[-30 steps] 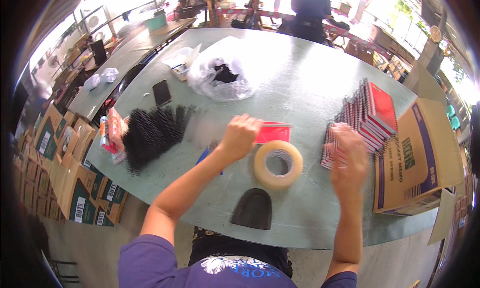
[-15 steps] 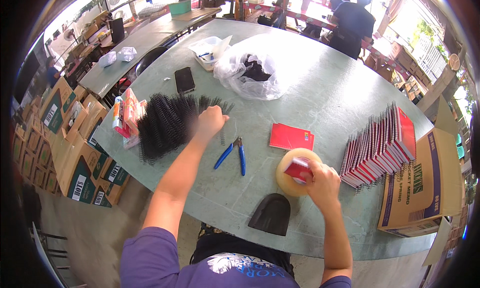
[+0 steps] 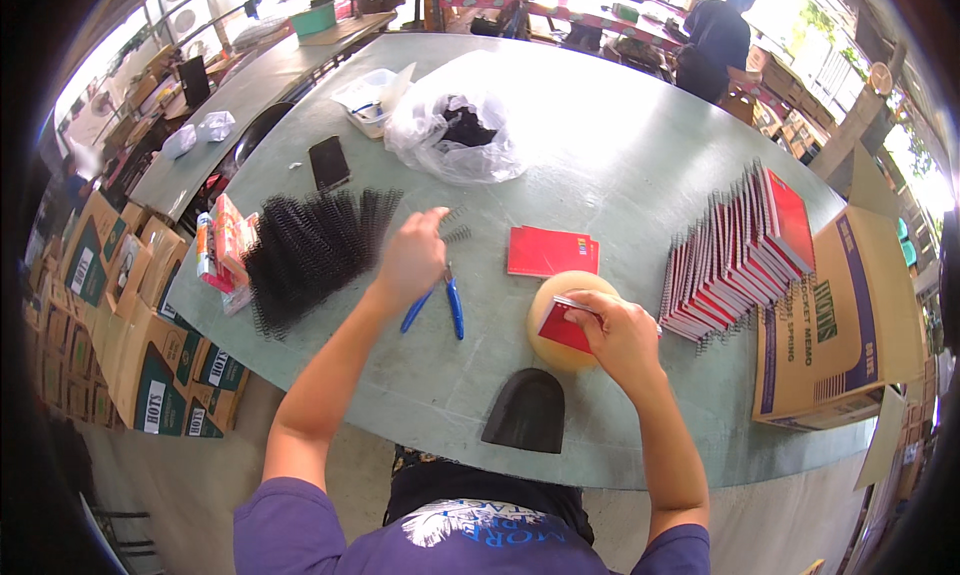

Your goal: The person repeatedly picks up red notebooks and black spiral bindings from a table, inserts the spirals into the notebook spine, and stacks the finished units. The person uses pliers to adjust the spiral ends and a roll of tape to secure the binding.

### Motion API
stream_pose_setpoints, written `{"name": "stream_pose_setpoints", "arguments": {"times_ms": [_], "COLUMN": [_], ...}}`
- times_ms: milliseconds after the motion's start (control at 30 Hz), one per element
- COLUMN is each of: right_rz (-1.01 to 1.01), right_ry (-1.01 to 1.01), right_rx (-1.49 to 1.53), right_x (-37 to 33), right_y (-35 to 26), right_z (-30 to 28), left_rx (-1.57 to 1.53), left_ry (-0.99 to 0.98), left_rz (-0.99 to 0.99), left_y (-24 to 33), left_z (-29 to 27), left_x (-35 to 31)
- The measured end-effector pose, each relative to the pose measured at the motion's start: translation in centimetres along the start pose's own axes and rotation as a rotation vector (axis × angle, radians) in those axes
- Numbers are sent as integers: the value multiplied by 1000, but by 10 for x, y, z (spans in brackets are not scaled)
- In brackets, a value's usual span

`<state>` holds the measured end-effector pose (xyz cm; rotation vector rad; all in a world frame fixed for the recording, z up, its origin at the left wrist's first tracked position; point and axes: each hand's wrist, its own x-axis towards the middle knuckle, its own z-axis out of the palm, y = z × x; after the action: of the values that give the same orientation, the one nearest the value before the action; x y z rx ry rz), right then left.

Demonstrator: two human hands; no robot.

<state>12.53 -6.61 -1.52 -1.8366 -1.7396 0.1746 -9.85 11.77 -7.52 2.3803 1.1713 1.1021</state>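
My left hand (image 3: 413, 258) is closed on a black spiral coil (image 3: 457, 233), whose end sticks out past the fingers. Close below it lies a pair of blue-handled cutting pliers (image 3: 455, 307), partly covered by the hand. To its left is a heap of black spiral coils (image 3: 310, 250). My right hand (image 3: 618, 337) grips a small red notepad (image 3: 565, 332), held tilted above a round yellowish roll of tape (image 3: 553, 358). Flat red notepads (image 3: 548, 252) lie just beyond the roll. A dark dome-shaped block (image 3: 527, 413) sits at the table's near edge.
Spiral-bound red notebooks (image 3: 735, 255) stand in a row at right, beside an open cardboard box (image 3: 825, 325). Farther back are a plastic bag (image 3: 450, 140), a white container (image 3: 368, 100) and a phone (image 3: 329, 162). Cartons (image 3: 150, 375) are stacked at left.
My left hand has drawn a coil away from the heap, toward the right. My right hand has turned the notepad and raised it slightly. The view has shifted a little.
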Motion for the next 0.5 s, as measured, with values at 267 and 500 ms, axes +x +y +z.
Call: {"name": "stream_pose_setpoints", "arguments": {"times_ms": [267,500], "right_rz": [86,8], "right_ry": [55,30], "right_rx": [-42,18], "right_x": [-3,-6], "right_y": [-5,-2], "right_z": [5,8], "left_rx": [-427,-336], "left_ry": [-143,-132], "left_rz": [155,61], "left_y": [106,117], "left_z": [6,5], "left_x": [-58,-64]}}
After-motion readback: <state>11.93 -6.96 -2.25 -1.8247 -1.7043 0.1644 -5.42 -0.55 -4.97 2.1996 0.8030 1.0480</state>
